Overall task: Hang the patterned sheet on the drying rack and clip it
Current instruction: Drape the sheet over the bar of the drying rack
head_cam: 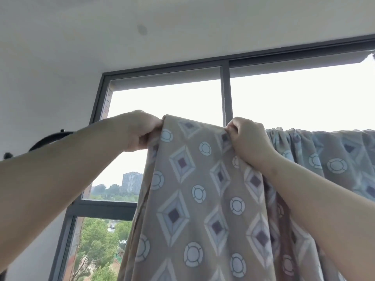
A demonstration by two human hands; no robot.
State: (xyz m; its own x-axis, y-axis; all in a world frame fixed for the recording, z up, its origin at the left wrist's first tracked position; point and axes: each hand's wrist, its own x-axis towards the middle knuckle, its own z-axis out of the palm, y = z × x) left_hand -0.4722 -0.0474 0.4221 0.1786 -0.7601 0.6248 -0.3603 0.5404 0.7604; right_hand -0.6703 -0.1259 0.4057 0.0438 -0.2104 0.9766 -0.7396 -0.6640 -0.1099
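Across mid-frame, sheet (203,189) hanging lengthwise downward, top edge left to right, left hand (140,132) and right hand (249,138) fingers clamped on it

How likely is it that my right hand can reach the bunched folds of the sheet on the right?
Probably yes. The right hand grips the patterned sheet at its top edge, right beside the bunched folds, with nothing between them, though it must let go first.
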